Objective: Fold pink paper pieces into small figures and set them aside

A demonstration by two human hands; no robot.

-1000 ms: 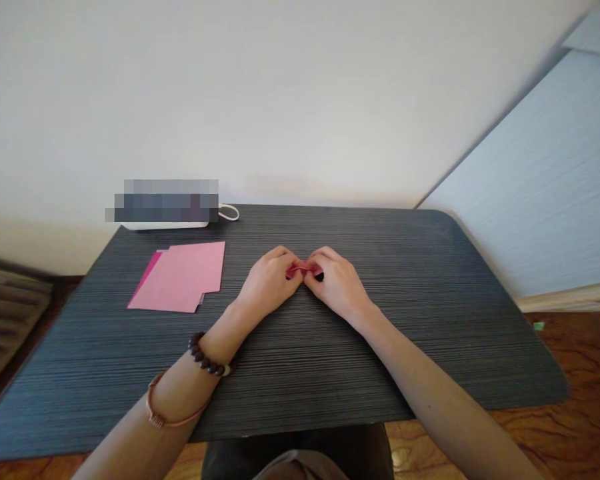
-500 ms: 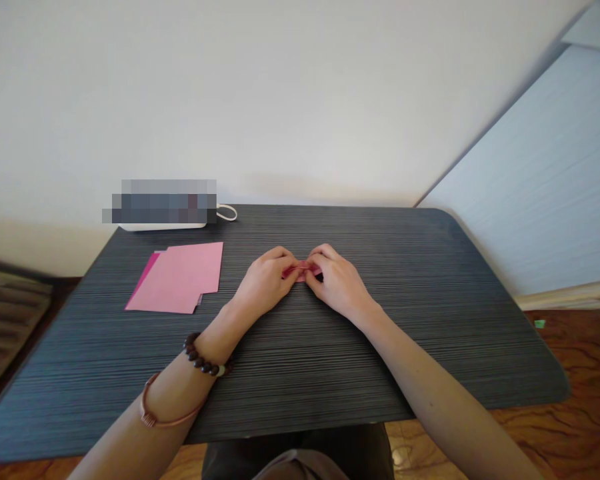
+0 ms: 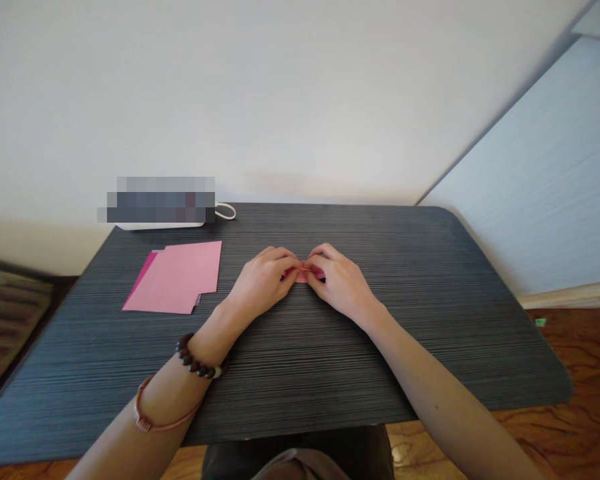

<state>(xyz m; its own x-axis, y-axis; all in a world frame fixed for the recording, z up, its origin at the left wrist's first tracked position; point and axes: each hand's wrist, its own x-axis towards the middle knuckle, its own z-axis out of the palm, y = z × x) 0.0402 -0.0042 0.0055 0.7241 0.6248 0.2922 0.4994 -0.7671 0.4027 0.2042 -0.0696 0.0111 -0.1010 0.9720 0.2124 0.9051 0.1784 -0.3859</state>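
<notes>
Between my two hands, near the middle of the table, is a small folded piece of pink paper (image 3: 301, 275). My left hand (image 3: 265, 280) pinches its left side between thumb and fingers. From the right, my right hand (image 3: 339, 280) pinches the other side, its fingertips almost meeting those of the left. Most of the folded paper is hidden under the fingers, so its full shape cannot be made out. Dark beads and a thin reddish band circle my left wrist and forearm.
Pink paper sheets (image 3: 180, 277) lie in a loose stack on the left of the dark table (image 3: 420, 333), a magenta edge showing underneath. Behind them, against the wall, stands a blurred-out object with a white base (image 3: 163, 227) and a white cord loop (image 3: 226, 212).
Both hands keep their pinch on the folded paper, with only slight finger shifts. The whole view has moved very slightly.
</notes>
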